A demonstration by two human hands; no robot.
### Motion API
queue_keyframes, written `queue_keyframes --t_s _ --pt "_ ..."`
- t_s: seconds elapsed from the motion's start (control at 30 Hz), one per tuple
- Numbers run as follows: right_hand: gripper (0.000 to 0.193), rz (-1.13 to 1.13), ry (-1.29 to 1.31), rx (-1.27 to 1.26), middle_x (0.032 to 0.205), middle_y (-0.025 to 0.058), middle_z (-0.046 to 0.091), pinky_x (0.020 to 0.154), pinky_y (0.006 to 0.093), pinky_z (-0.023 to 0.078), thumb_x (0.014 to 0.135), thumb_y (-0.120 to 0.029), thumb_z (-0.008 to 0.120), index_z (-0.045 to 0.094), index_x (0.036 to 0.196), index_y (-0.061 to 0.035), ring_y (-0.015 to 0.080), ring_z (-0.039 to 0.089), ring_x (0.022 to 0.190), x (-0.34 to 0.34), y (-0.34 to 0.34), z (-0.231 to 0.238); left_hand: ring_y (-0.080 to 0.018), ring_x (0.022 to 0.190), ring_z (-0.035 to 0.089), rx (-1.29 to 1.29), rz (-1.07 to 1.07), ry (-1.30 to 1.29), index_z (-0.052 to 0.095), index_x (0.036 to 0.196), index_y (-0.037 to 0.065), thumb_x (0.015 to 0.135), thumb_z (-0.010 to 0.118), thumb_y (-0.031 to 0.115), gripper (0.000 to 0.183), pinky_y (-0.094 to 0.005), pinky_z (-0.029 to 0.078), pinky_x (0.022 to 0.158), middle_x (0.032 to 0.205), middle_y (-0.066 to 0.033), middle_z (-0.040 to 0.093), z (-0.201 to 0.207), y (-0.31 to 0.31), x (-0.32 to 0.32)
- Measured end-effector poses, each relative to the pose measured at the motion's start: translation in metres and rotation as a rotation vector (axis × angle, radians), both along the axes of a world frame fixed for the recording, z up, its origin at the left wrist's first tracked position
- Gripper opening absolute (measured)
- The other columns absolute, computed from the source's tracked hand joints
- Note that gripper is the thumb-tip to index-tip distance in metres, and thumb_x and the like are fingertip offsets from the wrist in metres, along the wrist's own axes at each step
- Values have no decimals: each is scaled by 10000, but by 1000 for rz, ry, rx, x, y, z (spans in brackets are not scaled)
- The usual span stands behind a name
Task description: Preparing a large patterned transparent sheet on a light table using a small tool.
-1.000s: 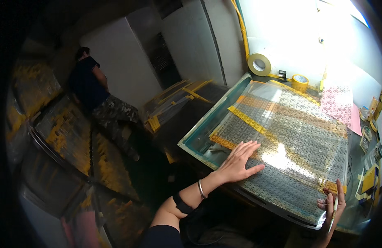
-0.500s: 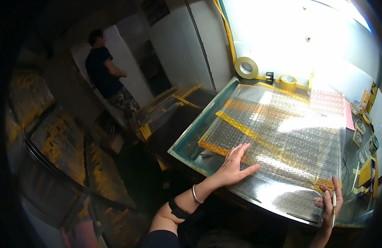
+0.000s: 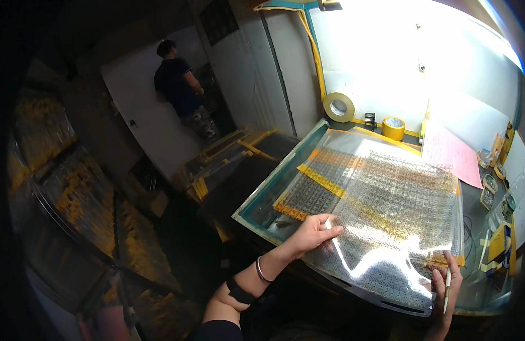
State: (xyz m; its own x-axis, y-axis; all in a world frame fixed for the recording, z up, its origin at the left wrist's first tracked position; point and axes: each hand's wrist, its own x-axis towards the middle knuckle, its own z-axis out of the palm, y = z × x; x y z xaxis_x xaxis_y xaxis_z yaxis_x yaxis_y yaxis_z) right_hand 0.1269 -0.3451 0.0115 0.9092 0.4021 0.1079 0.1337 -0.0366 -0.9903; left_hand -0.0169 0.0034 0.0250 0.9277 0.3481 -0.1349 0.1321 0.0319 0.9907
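A large clear film sheet [image 3: 382, 287], printed with rows of small dark patterns, curves up at its near edge with bright glare on it. My left hand [image 3: 309, 236] pinches its left edge between thumb and fingers. At the near right corner, my right hand [image 3: 449, 287] lies against the sheet's edge with a thin pale pen-like stick [image 3: 447, 292] between its fingers. Whether its thumb grips the film is hard to see. Beneath lies another patterned sheet [image 3: 316, 190] with yellow and orange tape strips [image 3: 321, 181], over the green-edged table [image 3: 262, 196].
Two tape rolls, one beige [image 3: 338, 107] and one yellow [image 3: 394, 129], stand at the back. A pink paper [image 3: 453, 153] lies far right, near small dishes [image 3: 488, 190] and a yellow block [image 3: 500, 248]. A person [image 3: 182, 85] stands beyond a dark surface with taped frames [image 3: 251, 145].
My left hand has closed from spread fingers onto the film's edge. The film has shifted nearer and bowed up, uncovering more pink paper. The person in the back has moved right.
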Motion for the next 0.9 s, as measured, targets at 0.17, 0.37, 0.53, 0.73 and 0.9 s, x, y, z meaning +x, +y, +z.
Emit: queue_keyframes --t_s 0.17,0.37,0.53,0.73,0.9 --pt "666 62 94 86 962 177 644 573 255 553 839 22 618 301 1424 28 141 638 679 4 5 -5 -112 668 660 114 5 -9 475 1326 -16 959 579 178 429 -217 514 541 890 -96 696 -3 -8 -3" --pt "598 -60 23 30 890 136 658 533 242 525 879 -39 598 344 1418 18 121 616 620 8 9 -5 -95 586 642 281 63 -251 435 1371 14 985 520 168 424 -206 476 471 916 -117 706 -23 -8 0" --pt "582 -124 22 17 860 72 632 520 214 474 881 -97 601 383 1412 3 88 564 597 3 12 0 -68 516 602 172 96 -242 461 1351 29 1000 486 190 387 -183 429 423 906 -111 712 -17 -11 -6" --pt "603 -107 9 -1 821 54 616 513 207 464 866 -82 612 379 1415 9 84 551 587 10 8 -13 -60 505 591 191 101 -258 458 1354 35 1003 477 186 382 -176 426 424 888 -103 710 -16 -13 -8" --pt "635 -127 -57 -3 835 65 628 525 211 479 874 -80 599 331 1442 12 88 556 589 18 2 -25 -61 505 591 80 93 -316 452 1362 37 1001 485 180 389 -183 435 422 876 -117 705 -19 -9 -5"
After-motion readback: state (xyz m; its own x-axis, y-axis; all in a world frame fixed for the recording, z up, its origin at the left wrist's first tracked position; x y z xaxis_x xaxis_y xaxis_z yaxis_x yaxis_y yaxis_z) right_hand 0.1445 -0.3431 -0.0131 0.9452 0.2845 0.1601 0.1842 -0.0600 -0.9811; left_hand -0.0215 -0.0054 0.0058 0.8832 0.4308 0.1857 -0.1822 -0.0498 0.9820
